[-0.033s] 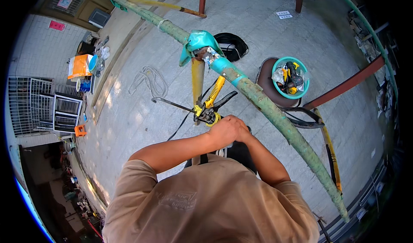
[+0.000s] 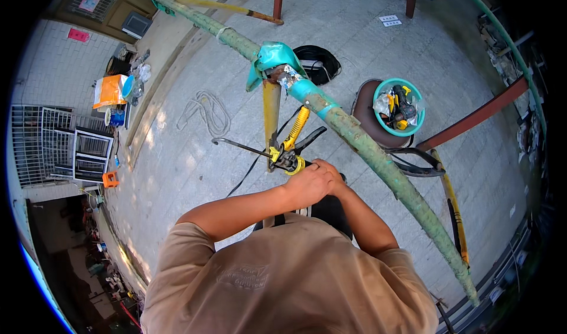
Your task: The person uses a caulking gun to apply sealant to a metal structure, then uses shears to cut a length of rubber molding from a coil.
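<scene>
In front of my body is what looks like a yellow-and-black caulking gun (image 2: pixel 287 156). Its ribbed yellow handle points up, with a black lever beside it. A long black rod with a hooked tip sticks out to the left. My left hand (image 2: pixel 308 184) is closed at the yellow ring on the gun's near end. Pressed up against it is my right hand (image 2: pixel 334 180), bent inward with its fingers mostly hidden. Whatever lies between the two hands is covered. Just beyond the gun, a peeling green pole (image 2: pixel 378 148) slants across, with teal cloth (image 2: pixel 276 55) wrapped around its joint.
A teal basin (image 2: pixel 420 116) of tools rests on a brown round seat (image 2: pixel 366 114) at right. Coiled black hose (image 2: pixel 331 59) lies past the pole, pale rope (image 2: pixel 207 112) at left. A yellow post (image 2: pixel 270 106) and red beam (image 2: pixel 478 118) stand close by.
The caulking gun has tilted slightly, its hooked rod tip shifting a little right and down. My left hand's fingers have shifted slightly. The surroundings are unchanged.
</scene>
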`<action>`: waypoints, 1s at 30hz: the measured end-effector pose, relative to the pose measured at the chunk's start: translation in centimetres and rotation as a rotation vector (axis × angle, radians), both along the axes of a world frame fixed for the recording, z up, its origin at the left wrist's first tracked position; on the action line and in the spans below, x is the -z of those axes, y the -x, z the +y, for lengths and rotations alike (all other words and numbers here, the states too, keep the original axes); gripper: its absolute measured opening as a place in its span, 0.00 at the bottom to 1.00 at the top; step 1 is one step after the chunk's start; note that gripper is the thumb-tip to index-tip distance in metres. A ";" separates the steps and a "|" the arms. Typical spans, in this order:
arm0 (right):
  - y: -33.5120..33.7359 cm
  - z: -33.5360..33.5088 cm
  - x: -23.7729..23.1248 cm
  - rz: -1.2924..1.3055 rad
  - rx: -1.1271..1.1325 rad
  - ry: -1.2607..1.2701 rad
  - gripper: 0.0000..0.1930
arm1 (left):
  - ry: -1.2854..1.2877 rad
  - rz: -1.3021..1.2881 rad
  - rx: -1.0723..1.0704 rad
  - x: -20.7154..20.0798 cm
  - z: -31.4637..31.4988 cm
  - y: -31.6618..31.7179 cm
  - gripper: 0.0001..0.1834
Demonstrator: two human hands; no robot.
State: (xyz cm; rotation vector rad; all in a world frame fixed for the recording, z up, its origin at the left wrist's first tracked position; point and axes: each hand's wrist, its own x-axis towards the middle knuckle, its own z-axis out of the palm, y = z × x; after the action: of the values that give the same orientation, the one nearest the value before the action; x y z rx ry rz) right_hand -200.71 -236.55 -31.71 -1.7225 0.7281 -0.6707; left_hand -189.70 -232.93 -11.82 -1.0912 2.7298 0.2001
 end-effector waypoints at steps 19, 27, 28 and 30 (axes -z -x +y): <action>12.4 -0.4 7.4 0.363 0.054 -0.251 0.26 | -0.529 0.219 -0.805 2.5 10.3 -9.3 0.19; 12.6 0.1 12.4 0.465 -0.060 0.027 0.24 | -0.636 0.419 -0.971 3.6 9.2 -8.1 0.26; 12.3 0.3 12.1 0.494 -0.107 -0.012 0.24 | -0.635 0.435 -0.998 3.5 8.9 -7.8 0.27; 11.4 0.8 11.1 0.421 -0.119 -0.094 0.25 | -0.631 0.464 -1.057 3.1 8.5 -7.3 0.30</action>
State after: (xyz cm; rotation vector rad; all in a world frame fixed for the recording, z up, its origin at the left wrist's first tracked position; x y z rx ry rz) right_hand -212.09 -235.76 -42.80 -1.8232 0.9204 -0.1859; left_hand -182.39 -224.40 -14.92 -2.2723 1.7804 1.4617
